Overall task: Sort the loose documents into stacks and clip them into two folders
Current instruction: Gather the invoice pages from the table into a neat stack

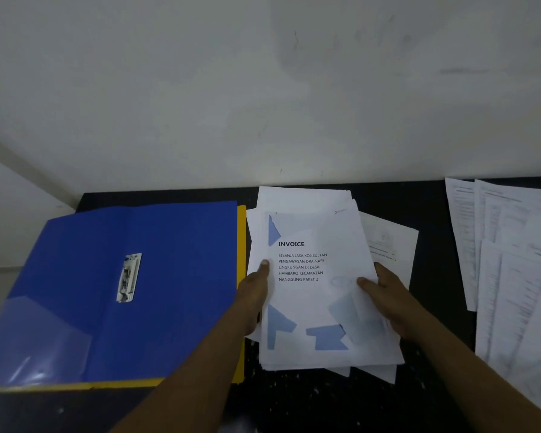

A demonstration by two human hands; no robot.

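At the far left a blue folder (156, 276) lies open and flat on the black table (434, 260), with a metal clip (128, 277) on its inner face and a clear pocket at its near left corner. A yellow folder (241, 232) lies beneath it, showing only as a thin strip along the blue one's right and near edges.

Just right of that strip, the left hand (255, 295) grips the left edge of a stack of documents (313, 314). Its thumb presses on the top sheet beside the printed text, and the other fingers are hidden under the paper. The top sheet is a cover page headed "INVOICE" with pale blue shapes, and the sheets below it are unevenly fanned at the far and near ends.

The right hand (388, 301) holds the stack's right edge, thumb on top and fingers curled under, so the stack sits between the two hands. A single printed sheet (394, 242) lies partly beneath the stack, beyond the right hand. Well apart at the far right, more printed pages (512, 260) lie spread and overlapping on the table.
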